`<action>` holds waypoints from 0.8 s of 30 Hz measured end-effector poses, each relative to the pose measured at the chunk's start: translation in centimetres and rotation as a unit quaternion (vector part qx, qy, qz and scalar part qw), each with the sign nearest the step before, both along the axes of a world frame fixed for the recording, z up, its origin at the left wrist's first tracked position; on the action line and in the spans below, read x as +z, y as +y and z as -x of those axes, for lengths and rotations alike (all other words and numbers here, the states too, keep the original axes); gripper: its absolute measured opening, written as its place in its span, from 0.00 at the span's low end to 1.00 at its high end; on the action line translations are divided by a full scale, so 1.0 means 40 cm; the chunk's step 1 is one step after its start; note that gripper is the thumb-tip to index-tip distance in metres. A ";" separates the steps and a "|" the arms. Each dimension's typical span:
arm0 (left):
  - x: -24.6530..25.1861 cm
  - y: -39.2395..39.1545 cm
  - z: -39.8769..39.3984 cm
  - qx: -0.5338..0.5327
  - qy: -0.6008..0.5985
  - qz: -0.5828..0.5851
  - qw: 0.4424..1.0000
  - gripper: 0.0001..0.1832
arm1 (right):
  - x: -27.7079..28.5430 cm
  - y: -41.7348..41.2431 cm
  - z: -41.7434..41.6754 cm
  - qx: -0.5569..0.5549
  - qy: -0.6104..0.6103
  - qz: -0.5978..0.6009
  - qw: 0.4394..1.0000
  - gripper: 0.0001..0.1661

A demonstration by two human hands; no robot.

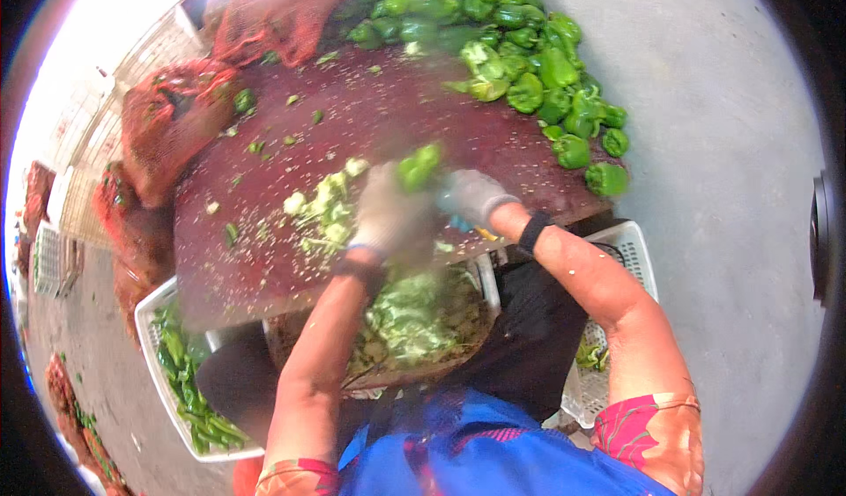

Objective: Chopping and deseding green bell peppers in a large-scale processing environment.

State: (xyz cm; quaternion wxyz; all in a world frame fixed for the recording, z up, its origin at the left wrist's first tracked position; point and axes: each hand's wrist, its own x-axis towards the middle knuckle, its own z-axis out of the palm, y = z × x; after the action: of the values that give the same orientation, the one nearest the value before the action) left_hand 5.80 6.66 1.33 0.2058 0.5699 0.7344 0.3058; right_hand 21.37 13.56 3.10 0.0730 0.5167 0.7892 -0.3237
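Note:
My left hand (pixel 385 208), in a pale knit glove, holds a green pepper (pixel 420 167) above the dark red tabletop (pixel 277 146). My right hand (pixel 474 195), also gloved, is just to the right of the pepper. Its fingers are blurred, so whether it grips anything is unclear. Beneath it lies a small blue and yellow object (pixel 468 225), too blurred to name. Pale pepper cores (pixel 330 208) lie in a loose heap left of my left hand, among scattered seeds. Whole green peppers (pixel 522 53) are piled along the table's far right side.
Red mesh sacks (pixel 175 116) stand along the left and far edges. Below the near edge, a container (pixel 489 284) between my knees holds pale green scraps. A white plastic crate (pixel 175 407) at left holds green pieces; another crate (pixel 641 258) stands at right.

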 end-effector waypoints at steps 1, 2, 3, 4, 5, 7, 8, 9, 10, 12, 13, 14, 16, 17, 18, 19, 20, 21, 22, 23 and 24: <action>-0.003 0.003 0.000 -0.012 -0.007 -0.004 1.000 0.31 | -0.023 0.009 0.002 -0.012 -0.007 -0.004 1.000 0.18; -0.008 0.010 0.002 -0.006 0.001 0.004 1.000 0.30 | -0.079 0.029 -0.001 0.060 -0.030 -0.060 0.996 0.20; -0.011 0.015 0.008 0.003 0.011 0.014 1.000 0.28 | -0.131 0.050 0.001 0.135 -0.052 -0.113 0.983 0.21; -0.006 0.020 0.009 -0.007 0.008 0.008 1.000 0.28 | -0.171 0.066 0.000 0.125 -0.058 -0.117 0.983 0.21; -0.013 0.030 -0.007 -0.005 -0.095 0.038 0.995 0.27 | -0.219 0.080 -0.024 0.080 -0.019 -0.071 0.994 0.21; -0.015 0.018 0.032 0.016 -0.181 0.065 0.981 0.25 | -0.214 0.085 -0.018 0.051 0.038 -0.029 0.998 0.20; -0.030 0.006 0.062 0.017 -0.270 0.045 0.962 0.24 | -0.194 0.080 -0.024 -0.007 0.112 0.055 0.992 0.20; -0.035 0.001 0.082 0.013 -0.358 0.023 0.933 0.22 | -0.170 0.079 -0.038 -0.068 0.181 0.135 0.972 0.20; -0.037 0.003 0.092 0.023 -0.346 0.050 0.936 0.22 | -0.188 0.088 -0.062 -0.071 0.181 0.131 0.972 0.20; -0.050 0.022 0.089 0.016 -0.355 0.038 0.934 0.23 | -0.227 0.099 -0.090 -0.145 0.323 0.286 0.891 0.19; -0.052 0.034 0.085 0.013 -0.363 0.028 0.931 0.23 | -0.229 0.101 -0.095 -0.144 0.324 0.284 0.891 0.19; -0.049 0.050 0.078 0.013 -0.345 0.040 0.938 0.24 | -0.231 0.103 -0.102 -0.172 0.345 0.290 0.876 0.19; -0.053 0.095 0.076 0.031 -0.339 0.043 0.939 0.27 | -0.230 0.103 -0.102 -0.162 0.413 0.244 0.862 0.19; -0.061 0.125 0.078 0.049 -0.336 0.046 0.940 0.30 | -0.231 0.099 -0.100 -0.162 0.417 0.243 0.861 0.19; -0.091 0.165 0.097 0.065 -0.305 0.065 0.948 0.32 | -0.203 0.084 -0.089 -0.215 0.465 0.245 0.823 0.19; -0.085 0.185 0.095 0.062 -0.302 0.066 0.949 0.32 | -0.195 0.085 -0.089 -0.269 0.510 0.244 0.780 0.18; -0.074 0.205 0.087 0.091 -0.231 0.061 0.967 0.34 | -0.208 0.105 -0.099 -0.306 0.500 0.288 0.757 0.16; -0.058 0.225 0.080 0.122 -0.158 0.054 0.978 0.35 | -0.202 0.110 -0.109 -0.305 0.504 0.288 0.755 0.16; -0.049 0.246 0.069 0.121 -0.154 0.053 0.979 0.35 | -0.188 0.099 -0.116 -0.325 0.535 0.256 0.736 0.16; -0.041 0.271 0.053 0.122 -0.061 -0.006 0.991 0.33 | -0.175 0.088 -0.126 -0.346 0.564 0.224 0.716 0.15; -0.030 0.297 0.027 0.118 0.029 -0.067 0.990 0.32 | -0.163 0.079 -0.131 -0.352 0.630 0.175 0.669 0.15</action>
State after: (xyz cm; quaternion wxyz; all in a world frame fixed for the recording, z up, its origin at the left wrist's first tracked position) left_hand 4.73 18.54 0.13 0.1081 0.5000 0.7804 0.3595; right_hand 26.59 16.70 -3.43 -0.4724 0.4069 0.3359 -0.7060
